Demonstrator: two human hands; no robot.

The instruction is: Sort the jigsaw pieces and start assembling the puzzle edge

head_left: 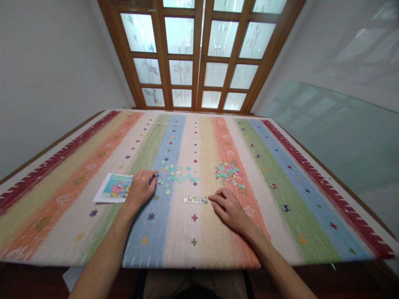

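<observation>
Both your forearms reach up over the striped cloth; your right hand lies palm down, fingers loosely spread and holding nothing, its fingertips just beside the short assembled puzzle strip. Your left hand is curled with its fingers pinched at the edge of the scattered teal pieces, though whether it grips one you cannot tell, and it partly covers the cartoon reference picture. Farther right lies a denser pile of pieces.
</observation>
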